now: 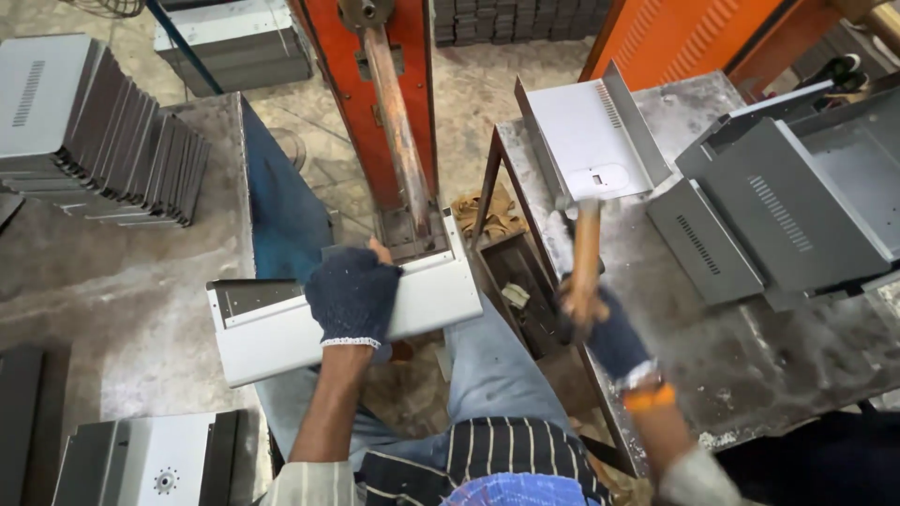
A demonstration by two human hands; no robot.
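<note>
Left hand (353,295), in a dark knit glove, presses flat with fingers curled over the white metal panel (347,319) lying under the orange machine's arm (398,122) — right hand (600,323) is closed around a wooden-handled hammer (586,253), blurred. To do it well, probably keep the panel pinned firm against the machine base and fingers away from the strike spot. Grey tabletop (750,356) to the right carries more panels.

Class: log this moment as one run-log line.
left hand: grips white metal panel | right hand: holds hammer | grey panels: stacked left
</note>
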